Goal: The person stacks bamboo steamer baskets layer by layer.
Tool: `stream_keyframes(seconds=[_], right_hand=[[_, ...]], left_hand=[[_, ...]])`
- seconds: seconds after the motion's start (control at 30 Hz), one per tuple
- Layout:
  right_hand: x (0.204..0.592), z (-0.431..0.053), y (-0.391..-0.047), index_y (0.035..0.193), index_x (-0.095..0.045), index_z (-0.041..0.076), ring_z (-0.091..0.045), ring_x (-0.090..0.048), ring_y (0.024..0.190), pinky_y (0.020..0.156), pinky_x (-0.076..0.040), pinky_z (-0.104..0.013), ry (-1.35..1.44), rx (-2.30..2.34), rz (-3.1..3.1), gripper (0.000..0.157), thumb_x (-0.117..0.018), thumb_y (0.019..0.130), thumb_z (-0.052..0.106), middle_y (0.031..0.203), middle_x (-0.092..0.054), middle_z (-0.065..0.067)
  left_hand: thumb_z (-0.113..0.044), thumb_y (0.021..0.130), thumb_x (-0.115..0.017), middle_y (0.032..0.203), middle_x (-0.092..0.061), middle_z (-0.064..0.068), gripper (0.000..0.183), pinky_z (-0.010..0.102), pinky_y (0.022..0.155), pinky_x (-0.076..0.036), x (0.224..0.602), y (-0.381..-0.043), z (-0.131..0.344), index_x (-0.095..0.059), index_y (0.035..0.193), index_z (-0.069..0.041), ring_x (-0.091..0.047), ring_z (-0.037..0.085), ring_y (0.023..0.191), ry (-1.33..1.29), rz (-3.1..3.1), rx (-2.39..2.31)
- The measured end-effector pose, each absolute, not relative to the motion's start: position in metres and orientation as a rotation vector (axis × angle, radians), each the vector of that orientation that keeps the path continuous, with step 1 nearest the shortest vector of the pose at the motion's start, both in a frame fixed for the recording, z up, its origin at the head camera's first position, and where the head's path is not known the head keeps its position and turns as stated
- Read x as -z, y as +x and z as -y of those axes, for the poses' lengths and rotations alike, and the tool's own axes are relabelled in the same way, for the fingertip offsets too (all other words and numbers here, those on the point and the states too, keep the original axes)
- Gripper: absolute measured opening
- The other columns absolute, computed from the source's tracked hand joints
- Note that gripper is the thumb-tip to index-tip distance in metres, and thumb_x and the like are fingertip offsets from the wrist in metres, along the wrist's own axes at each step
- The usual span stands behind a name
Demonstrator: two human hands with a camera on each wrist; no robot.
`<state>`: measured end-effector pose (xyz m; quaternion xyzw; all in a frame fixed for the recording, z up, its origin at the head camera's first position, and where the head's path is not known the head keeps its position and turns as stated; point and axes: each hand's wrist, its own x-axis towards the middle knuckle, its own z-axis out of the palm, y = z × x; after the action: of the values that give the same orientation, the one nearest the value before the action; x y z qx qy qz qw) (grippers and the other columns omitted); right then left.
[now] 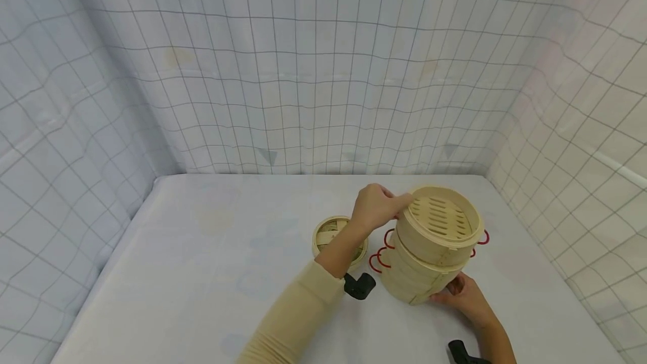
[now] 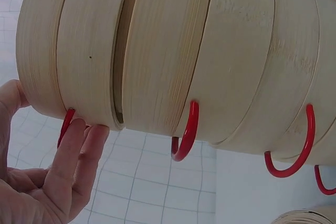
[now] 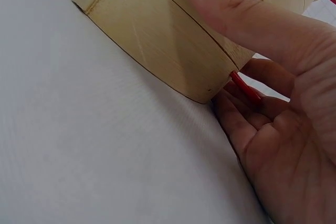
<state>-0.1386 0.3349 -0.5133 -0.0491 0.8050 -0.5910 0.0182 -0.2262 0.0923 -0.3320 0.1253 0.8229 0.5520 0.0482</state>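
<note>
A stack of round bamboo steamer baskets [image 1: 411, 268] with red loop handles [image 2: 188, 132] stands tilted at the right of the table. Its topmost steamer basket [image 1: 441, 218] shows a slatted surface and sits slightly askew, a narrow gap showing below it in the left wrist view. My left hand [image 1: 378, 206] grips this top basket at its left edge, thumb near the rim and fingertips at the side by a red handle. Low on the stack's right side, my right hand [image 1: 466, 298] holds the bottom steamer basket [image 3: 157, 40], thumb on the wall and fingers behind a red handle.
A smaller round bamboo piece [image 1: 328, 228] with woven strips lies left of the stack, partly hidden by my left forearm. The white table [image 1: 202, 274] is bordered by grid-patterned white curtains [image 1: 323, 100] at the back and sides.
</note>
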Motion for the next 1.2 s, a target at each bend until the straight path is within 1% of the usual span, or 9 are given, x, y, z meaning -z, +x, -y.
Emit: stream_keyframes(seconds=[0.07, 0.27, 0.47, 0.67, 0.93, 1.0, 1.1, 1.2], right_hand=[[0.514, -0.335, -0.139, 0.119, -0.041, 0.005, -0.010, -0.047, 0.101, 0.080, -0.038, -0.018, -0.156, 1.847, -2.491, 0.065, -0.073, 0.062, 0.003, 0.116, -0.048, -0.008], [0.513, -0.334, -0.140, 0.120, -0.040, 0.004, -0.011, -0.047, 0.102, 0.080, -0.037, -0.018, -0.162, 1.888, -2.454, 0.067, -0.072, 0.061, 0.002, 0.117, -0.047, -0.009], [0.512, -0.334, -0.141, 0.120, -0.039, 0.003, -0.009, -0.046, 0.103, 0.081, -0.037, -0.017, -0.150, 1.868, -2.461, 0.068, -0.073, 0.061, 0.003, 0.117, -0.047, -0.009], [0.510, -0.333, -0.142, 0.119, -0.039, 0.002, -0.010, -0.048, 0.101, 0.080, -0.038, -0.018, -0.159, 1.861, -2.469, 0.067, -0.073, 0.061, 0.004, 0.116, -0.048, -0.012], [0.507, -0.332, -0.140, 0.118, -0.039, 0.001, -0.012, -0.050, 0.098, 0.077, -0.041, -0.021, -0.144, 1.852, -2.487, 0.067, -0.073, 0.061, 0.005, 0.113, -0.049, -0.012], [0.507, -0.332, -0.139, 0.118, -0.039, 0.000, -0.011, -0.050, 0.098, 0.076, -0.041, -0.021, -0.143, 1.861, -2.484, 0.068, -0.074, 0.060, 0.004, 0.113, -0.049, -0.011], [0.508, -0.332, -0.139, 0.118, -0.039, -0.001, -0.010, -0.050, 0.097, 0.076, -0.041, -0.020, -0.153, 1.866, -2.486, 0.068, -0.074, 0.060, 0.004, 0.112, -0.049, -0.011], [0.509, -0.332, -0.139, 0.118, -0.040, -0.002, -0.010, -0.050, 0.098, 0.077, -0.041, -0.019, -0.159, 1.876, -2.479, 0.068, -0.074, 0.059, 0.003, 0.112, -0.050, -0.012]], left_hand=[[-0.037, 0.067, -0.056, 0.041, -0.052, -0.002, 0.039, 0.022, 0.034, -0.014, 0.334, -0.225, -0.093, -0.045, 0.041, -0.010, -0.025, 0.007, 0.035, 0.386, -2.513, -1.676], [-0.038, 0.067, -0.055, 0.038, -0.048, -0.003, 0.038, 0.022, 0.033, -0.018, 0.338, -0.223, -0.095, -0.054, 0.045, -0.007, -0.024, 0.006, 0.035, 0.416, -2.546, -1.653], [-0.037, 0.067, -0.054, 0.034, -0.039, -0.005, 0.039, 0.021, 0.031, -0.016, 0.340, -0.221, -0.094, -0.047, 0.039, -0.010, -0.023, 0.006, 0.032, 0.426, -2.586, -1.648], [-0.037, 0.067, -0.053, 0.034, -0.041, -0.005, 0.039, 0.021, 0.030, -0.017, 0.340, -0.221, -0.094, -0.047, 0.039, -0.011, -0.026, 0.007, 0.032, 0.444, -2.619, -1.609], [-0.038, 0.067, -0.053, 0.034, -0.036, -0.006, 0.040, 0.021, 0.030, -0.019, 0.339, -0.220, -0.095, -0.045, 0.039, -0.011, -0.028, 0.007, 0.032, 0.435, -2.610, -1.597], [-0.038, 0.068, -0.054, 0.035, -0.038, -0.004, 0.040, 0.021, 0.030, -0.020, 0.340, -0.220, -0.095, -0.046, 0.040, -0.011, -0.029, 0.007, 0.033, 0.443, -2.601, -1.600], [-0.040, 0.069, -0.054, 0.041, -0.048, -0.003, 0.038, 0.022, 0.032, -0.024, 0.341, -0.220, -0.094, -0.052, 0.045, -0.011, -0.035, 0.008, 0.036, 0.468, -2.581, -1.598], [-0.049, 0.070, -0.054, 0.059, -0.058, -0.006, 0.036, 0.024, 0.041, -0.035, 0.344, -0.220, -0.087, -0.058, 0.061, -0.015, -0.047, 0.008, 0.050, 0.509, -2.511, -1.598]])
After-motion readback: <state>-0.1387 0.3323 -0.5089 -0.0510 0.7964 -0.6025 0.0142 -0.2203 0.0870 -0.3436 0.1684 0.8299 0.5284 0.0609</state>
